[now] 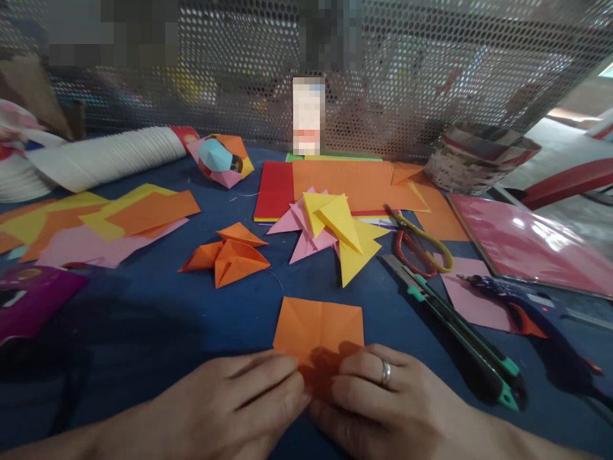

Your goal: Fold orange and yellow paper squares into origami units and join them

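Note:
A creased orange sheet of origami paper (320,322) lies on the dark blue tabletop, its near edge between my hands. My left hand (239,399) closes its fingers on the sheet's lower left. At the lower right, my right hand (387,396), with a silver ring, has curled fingers pressed on the same sheet. Both thumbs are mostly hidden low down. Beyond the sheet sit several folded orange pieces (239,259). Behind and to the right is a heap of folded yellow pieces (342,223) and pink pieces (306,239).
Right of my hands lie a green-and-black box cutter (460,332), scissors (416,246) and a glue gun (522,306). Coloured sheets (143,217) spread at left, near a purple object (38,300). Stacked paper (345,182), a woven basket (479,163) and a perforated metal panel (249,83) stand behind.

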Demonstrator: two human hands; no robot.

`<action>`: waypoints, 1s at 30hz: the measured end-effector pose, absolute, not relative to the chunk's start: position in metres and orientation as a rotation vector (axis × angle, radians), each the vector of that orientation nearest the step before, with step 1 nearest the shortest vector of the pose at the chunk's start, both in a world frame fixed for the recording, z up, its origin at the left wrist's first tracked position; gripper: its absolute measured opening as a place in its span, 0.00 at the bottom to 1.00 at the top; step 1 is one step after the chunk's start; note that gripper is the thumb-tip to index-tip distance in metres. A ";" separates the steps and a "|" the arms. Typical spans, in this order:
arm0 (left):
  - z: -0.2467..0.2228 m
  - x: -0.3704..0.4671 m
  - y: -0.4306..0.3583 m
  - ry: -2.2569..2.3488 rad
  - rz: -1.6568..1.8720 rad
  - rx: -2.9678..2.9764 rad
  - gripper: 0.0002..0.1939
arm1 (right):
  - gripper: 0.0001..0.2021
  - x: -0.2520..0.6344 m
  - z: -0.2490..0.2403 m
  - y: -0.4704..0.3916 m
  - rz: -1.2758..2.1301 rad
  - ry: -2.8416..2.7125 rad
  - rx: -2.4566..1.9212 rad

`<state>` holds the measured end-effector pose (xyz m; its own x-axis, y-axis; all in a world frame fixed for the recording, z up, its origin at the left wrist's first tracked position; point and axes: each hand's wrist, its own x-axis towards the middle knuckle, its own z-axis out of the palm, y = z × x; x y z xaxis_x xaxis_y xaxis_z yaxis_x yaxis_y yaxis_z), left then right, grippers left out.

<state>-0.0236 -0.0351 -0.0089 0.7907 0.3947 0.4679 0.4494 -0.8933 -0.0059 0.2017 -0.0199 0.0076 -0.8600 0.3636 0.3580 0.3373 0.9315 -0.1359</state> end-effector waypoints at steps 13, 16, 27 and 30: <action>-0.027 -0.032 -0.049 -0.808 -0.602 -2.681 0.20 | 0.15 0.202 0.009 -0.023 0.144 -2.744 -0.526; -0.037 -0.037 -0.051 -0.993 -0.713 -2.627 0.17 | 0.16 0.202 0.010 -0.024 0.175 -2.763 -0.532; -0.025 -0.031 -0.044 -0.709 -0.932 -2.600 0.17 | 0.19 0.215 0.010 -0.016 0.368 -2.512 -1.007; -0.020 -0.027 -0.043 -0.697 -0.982 -2.658 0.15 | 0.18 0.215 0.004 -0.011 0.282 -2.490 -1.238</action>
<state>-0.0270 -0.0426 -0.0195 0.6634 0.3551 0.6586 0.5044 -0.8624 -0.0431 0.2153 -0.0110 0.0038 -0.5597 0.8001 0.2156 0.7317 0.5993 -0.3248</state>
